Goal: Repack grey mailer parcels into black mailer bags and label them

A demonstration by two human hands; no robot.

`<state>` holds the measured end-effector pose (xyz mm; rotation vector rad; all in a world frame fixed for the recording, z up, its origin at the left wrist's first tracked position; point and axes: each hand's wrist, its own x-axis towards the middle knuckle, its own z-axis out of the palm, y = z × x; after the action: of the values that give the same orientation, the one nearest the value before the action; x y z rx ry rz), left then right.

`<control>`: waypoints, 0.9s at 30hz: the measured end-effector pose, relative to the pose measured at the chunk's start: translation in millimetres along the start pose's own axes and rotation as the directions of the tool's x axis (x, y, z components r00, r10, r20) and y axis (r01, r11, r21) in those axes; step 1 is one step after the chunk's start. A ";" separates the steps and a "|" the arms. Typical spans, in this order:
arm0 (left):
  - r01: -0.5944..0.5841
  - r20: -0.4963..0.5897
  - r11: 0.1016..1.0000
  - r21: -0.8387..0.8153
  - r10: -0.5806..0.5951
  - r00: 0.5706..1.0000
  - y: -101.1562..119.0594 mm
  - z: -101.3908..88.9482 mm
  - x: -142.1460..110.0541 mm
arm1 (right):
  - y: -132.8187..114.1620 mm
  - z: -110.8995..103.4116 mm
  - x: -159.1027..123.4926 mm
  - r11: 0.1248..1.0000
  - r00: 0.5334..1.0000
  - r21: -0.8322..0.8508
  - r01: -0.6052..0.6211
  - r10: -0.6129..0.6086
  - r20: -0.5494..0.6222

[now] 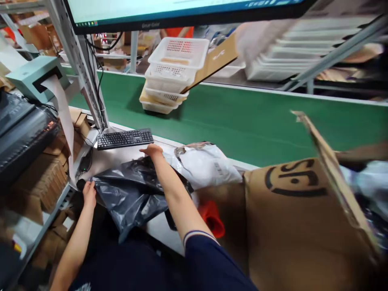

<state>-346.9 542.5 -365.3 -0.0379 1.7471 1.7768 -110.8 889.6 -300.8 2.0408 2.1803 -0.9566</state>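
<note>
A black plastic mailing bag lies crumpled across the worktop in front of me. My left hand is closed at its left corner, fingers pinched on the plastic; a small dark round object sits right beside those fingers, its kind unclear. My right hand reaches over the bag's far side, just below the black keyboard, fingers stretched to the left and nothing seen in them. Right of that hand lies a filled white plastic parcel.
A large open cardboard box stands at right, one flap raised. Something orange is beside it. Behind runs a green conveyor belt bearing stacked white baskets. A monitor hangs above; a label printer is at left.
</note>
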 end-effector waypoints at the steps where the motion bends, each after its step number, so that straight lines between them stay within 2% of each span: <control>1: -0.055 0.019 0.998 -0.015 0.056 0.998 -0.4 -6.2 -7.3 | -4.9 10.2 3.9 1.000 0.999 -0.003 -0.002 0.002 0.036; 4: -0.110 0.033 0.994 0.008 0.110 0.993 3.0 -32.0 -24.0 | 3.7 31.5 5.5 1.000 0.992 0.014 -0.024 0.022 0.123; 6: -0.093 0.020 0.994 0.053 0.092 0.996 8.5 -48.7 -29.0 | 16.5 35.5 2.3 0.998 0.986 0.036 -0.047 0.041 0.163; 8: -0.068 0.018 0.994 0.087 0.067 0.998 13.4 -59.7 -30.1 | 25.2 36.3 -3.1 0.995 0.986 0.059 -0.080 0.070 0.153; 11: -0.051 0.057 0.993 0.104 0.045 0.997 16.8 -64.9 -28.6 | 25.7 43.8 -14.0 0.987 0.992 0.130 -0.091 0.078 0.100; 15: -0.119 0.167 0.986 0.113 0.099 0.981 22.6 -70.0 -23.6 | 15.5 57.2 -22.6 0.953 0.998 0.304 -0.004 -0.017 0.065; 18: -0.211 0.072 0.966 0.146 0.203 0.977 35.7 -80.8 -15.4 | 15.7 47.4 -23.6 0.898 0.996 0.439 0.021 -0.057 0.069; 21: -0.280 0.018 0.936 0.212 0.282 0.959 55.3 -84.9 -4.1 | 27.9 21.5 -27.7 0.826 0.993 0.562 0.028 -0.086 0.078; 23: -0.392 0.032 0.877 0.278 0.399 0.916 71.0 -77.2 5.1 | 40.6 3.7 -34.9 0.779 0.997 0.625 0.045 -0.077 0.024; 25: -0.535 0.008 0.776 0.334 0.565 0.825 89.7 -60.5 15.4 | 55.8 -8.9 -46.1 0.747 0.998 0.662 0.057 -0.021 -0.062; 27: -0.634 0.003 0.676 0.375 0.683 0.730 110.7 -37.1 25.9 | 75.1 -12.6 -62.6 0.753 0.981 0.655 0.071 0.066 -0.182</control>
<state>-432.3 529.1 -282.7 0.7429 2.3626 1.9184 -28.2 836.0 -297.1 2.4862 2.1170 -1.8205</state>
